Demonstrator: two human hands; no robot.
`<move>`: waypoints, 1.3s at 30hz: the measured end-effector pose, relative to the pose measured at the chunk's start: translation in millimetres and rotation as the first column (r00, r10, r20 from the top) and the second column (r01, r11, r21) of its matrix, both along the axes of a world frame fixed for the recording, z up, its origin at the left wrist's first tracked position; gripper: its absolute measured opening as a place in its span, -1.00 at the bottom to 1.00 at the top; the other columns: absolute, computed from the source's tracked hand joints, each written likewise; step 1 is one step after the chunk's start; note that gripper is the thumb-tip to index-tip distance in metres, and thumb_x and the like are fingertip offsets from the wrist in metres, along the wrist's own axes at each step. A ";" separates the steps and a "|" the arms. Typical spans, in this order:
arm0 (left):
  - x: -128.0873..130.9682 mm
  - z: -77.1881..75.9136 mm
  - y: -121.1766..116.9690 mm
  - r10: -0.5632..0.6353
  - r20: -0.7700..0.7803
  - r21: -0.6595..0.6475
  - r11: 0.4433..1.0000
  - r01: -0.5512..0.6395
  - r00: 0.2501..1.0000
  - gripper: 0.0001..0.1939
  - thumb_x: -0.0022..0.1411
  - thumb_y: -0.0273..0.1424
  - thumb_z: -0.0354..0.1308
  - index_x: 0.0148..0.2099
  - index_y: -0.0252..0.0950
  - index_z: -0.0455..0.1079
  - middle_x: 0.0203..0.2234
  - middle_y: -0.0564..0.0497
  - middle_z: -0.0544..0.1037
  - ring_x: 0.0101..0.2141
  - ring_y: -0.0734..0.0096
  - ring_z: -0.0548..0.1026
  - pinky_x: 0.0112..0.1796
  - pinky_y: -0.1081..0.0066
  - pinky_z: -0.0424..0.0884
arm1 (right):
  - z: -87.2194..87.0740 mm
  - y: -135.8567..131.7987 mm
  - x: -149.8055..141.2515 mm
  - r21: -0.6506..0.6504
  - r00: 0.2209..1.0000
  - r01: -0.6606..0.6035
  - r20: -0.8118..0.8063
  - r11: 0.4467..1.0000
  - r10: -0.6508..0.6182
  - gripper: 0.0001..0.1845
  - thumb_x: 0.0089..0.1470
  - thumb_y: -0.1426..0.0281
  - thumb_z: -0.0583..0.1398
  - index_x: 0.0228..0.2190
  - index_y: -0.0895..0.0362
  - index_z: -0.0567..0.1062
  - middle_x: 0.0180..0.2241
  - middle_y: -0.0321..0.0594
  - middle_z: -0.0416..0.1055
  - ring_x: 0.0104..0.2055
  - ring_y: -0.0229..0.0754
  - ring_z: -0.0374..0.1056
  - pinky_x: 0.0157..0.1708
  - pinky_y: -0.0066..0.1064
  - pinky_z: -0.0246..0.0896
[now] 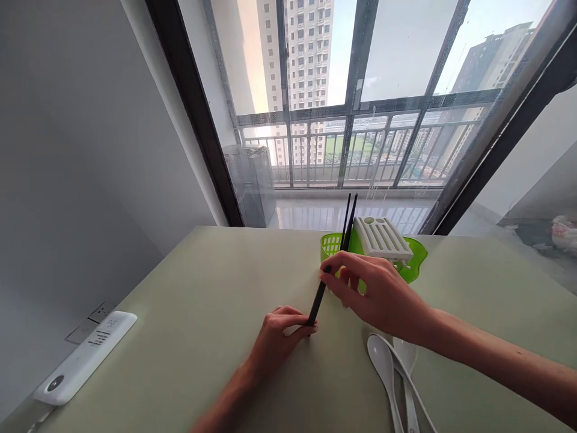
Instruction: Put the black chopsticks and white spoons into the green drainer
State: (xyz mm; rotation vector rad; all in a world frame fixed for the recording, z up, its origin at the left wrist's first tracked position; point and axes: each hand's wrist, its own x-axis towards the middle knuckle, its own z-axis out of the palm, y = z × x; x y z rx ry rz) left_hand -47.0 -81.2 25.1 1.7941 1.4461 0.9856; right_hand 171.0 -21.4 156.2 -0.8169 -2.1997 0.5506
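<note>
A pair of black chopsticks (348,224) stands tilted over the pale green table (202,300), lower ends on the tabletop, tips leaning up and right. My left hand (277,334) rests on the table with its fingers closed round the lower end of the chopsticks. My right hand (381,294) pinches them higher up between thumb and fingers. Just behind stands a green plastic cutlery holder (415,258) with a white slotted lid (381,237). White spoons (385,361) lie on the table under my right wrist.
A white rectangular device (85,358) lies at the table's left edge beside wall sockets (97,316). The table stands against a large window with dark frames (198,120); a balcony railing and tall buildings show outside.
</note>
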 end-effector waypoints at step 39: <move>-5.9 -1.0 4.8 0.055 0.249 -0.185 0.983 -0.008 0.967 -0.55 0.46 -0.02 -0.08 0.11 -0.24 0.31 -0.28 -0.03 0.57 -0.31 0.35 0.48 -0.22 0.37 0.39 | 28.3 141.0 33.6 -0.045 0.968 0.210 0.151 0.977 -0.201 -0.63 0.28 0.06 0.15 -0.23 0.09 0.55 -0.39 -0.30 0.61 -0.52 -0.24 0.53 -0.36 -0.37 0.36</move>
